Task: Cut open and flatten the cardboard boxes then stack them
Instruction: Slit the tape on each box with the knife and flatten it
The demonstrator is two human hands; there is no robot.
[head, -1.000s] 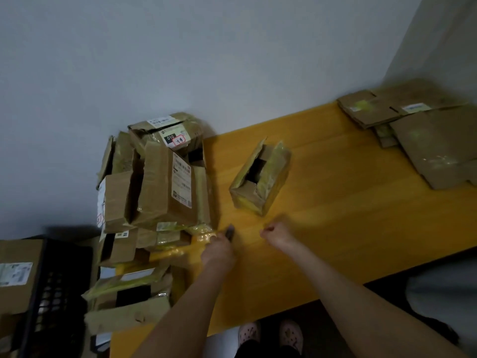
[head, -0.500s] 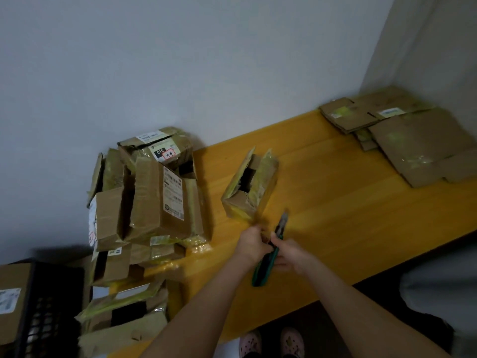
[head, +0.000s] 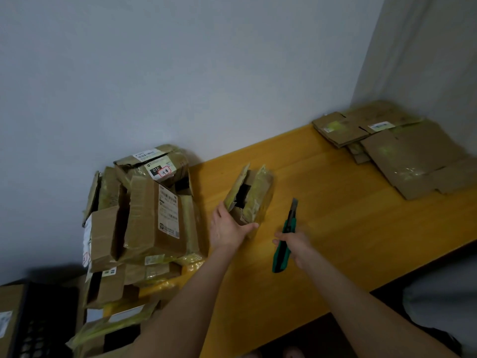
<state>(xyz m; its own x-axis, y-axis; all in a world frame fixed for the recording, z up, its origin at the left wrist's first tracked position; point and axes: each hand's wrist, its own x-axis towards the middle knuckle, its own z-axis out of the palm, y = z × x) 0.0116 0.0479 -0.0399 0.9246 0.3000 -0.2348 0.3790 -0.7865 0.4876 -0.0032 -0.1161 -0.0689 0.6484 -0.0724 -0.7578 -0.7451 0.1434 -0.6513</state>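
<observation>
Left hand (head: 227, 228) open against small box (head: 255, 197) | right hand (head: 296, 245) grips knife (head: 286, 227) | yellow table (head: 335, 215), grey wall (head: 206, 73)

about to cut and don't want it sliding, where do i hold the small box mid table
Hold the small box by its near left wall, coming from the left, where the left hand rests. Its flaps splay open on top, so the lower wall is firmer, and that side lies away from the knife in the right hand.

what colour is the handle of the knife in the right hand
Green with black trim, seen in the head view: the knife held by the right hand.
</observation>
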